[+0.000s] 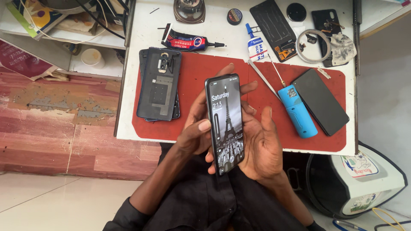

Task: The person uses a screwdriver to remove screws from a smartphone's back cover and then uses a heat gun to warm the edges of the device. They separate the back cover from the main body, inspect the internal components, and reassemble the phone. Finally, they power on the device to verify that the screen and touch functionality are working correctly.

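Phone (225,124) between hands, above mat (197,72); back cover (159,83) left.

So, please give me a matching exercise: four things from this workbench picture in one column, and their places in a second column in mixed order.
Things:
1. lit phone
2. blue cylinder
3. dark back cover
4. glue bottle

Places:
A. on the white table above the red mat
B. held between left hand and right hand
C. left part of the mat
D. beside the dark phone lying at the right

Pairs: 1-B, 2-D, 3-C, 4-A
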